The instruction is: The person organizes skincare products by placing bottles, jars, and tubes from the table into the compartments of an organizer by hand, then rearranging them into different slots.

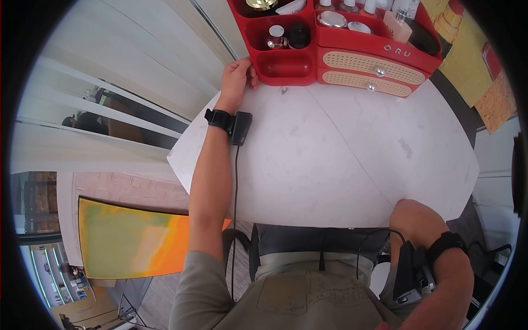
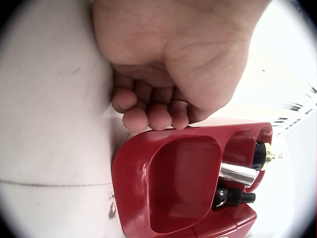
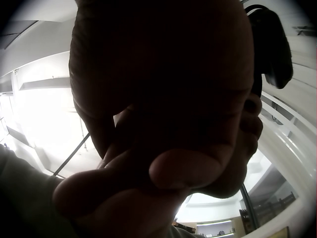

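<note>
In the head view, my left hand [image 1: 235,82] lies at the left side of a red organizer [image 1: 324,77]. The left wrist view shows its fingers [image 2: 159,115] loosely curled, fingertips right at the organizer's outer wall, with nothing in the palm. An empty front compartment [image 1: 285,67] is beside that hand. My right hand [image 1: 444,294] is raised close to the head camera, its arm bent at the table's near edge. Dark in the right wrist view, the same hand [image 3: 163,84] has bent fingers and holds nothing visible.
Small bottles [image 1: 276,38] and cosmetics fill the organizer's upper compartments, over two woven-front drawers [image 1: 379,71] with round knobs. The organizer stands on a white marbled table [image 1: 330,159]. Pale curtains [image 1: 159,60] hang at the left, and an orange-green panel [image 1: 129,239] stands below.
</note>
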`<state>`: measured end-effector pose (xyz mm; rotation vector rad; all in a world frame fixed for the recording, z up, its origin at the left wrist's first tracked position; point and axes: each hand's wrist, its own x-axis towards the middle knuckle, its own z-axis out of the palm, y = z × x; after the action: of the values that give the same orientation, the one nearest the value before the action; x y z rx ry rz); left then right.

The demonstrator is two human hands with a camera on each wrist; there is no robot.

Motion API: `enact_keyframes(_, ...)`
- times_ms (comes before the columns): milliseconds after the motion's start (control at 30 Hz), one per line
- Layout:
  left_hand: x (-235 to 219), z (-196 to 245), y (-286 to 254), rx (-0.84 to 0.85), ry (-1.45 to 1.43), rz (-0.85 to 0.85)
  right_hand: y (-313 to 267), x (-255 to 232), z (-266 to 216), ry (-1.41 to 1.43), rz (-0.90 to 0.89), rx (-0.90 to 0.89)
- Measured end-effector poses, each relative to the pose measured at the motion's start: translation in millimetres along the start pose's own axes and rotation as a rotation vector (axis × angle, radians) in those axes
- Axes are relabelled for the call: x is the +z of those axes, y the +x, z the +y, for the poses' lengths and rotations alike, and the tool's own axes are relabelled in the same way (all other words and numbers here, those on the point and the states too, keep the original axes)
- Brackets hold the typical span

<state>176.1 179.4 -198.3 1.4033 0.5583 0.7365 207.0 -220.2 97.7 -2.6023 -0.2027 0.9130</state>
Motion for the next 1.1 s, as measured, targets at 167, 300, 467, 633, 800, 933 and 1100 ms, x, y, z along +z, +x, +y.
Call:
enact_keyframes(167,-1,0,0,-0.002,-0.001,0.004,3,2,-12,-0.011,0.0,-0.01)
enact_keyframes(300,-1,-1,1,0.004,-0.001,-0.007,3,2,-15,-0.019,0.0,-0.017)
enact_keyframes(467,-1,-1,1,0.001,-0.005,-0.006,0,1,-2,-0.029,0.0,-0.027)
enact_keyframes(633,-1,-1,1,-0.001,-0.006,-0.003,-4,-3,22,-0.04,-0.001,-0.036)
enact_keyframes(800,-2,-2,2,-0.001,-0.006,-0.004,-9,-7,53,-0.05,-0.001,-0.045)
enact_keyframes(933,-1,-1,1,-0.001,0.006,0.006,-2,-2,21,-0.058,-0.001,-0.053)
enact_keyframes(1100,-2,-2,2,0.006,0.002,-0.007,1,1,5,-0.069,-0.001,-0.062)
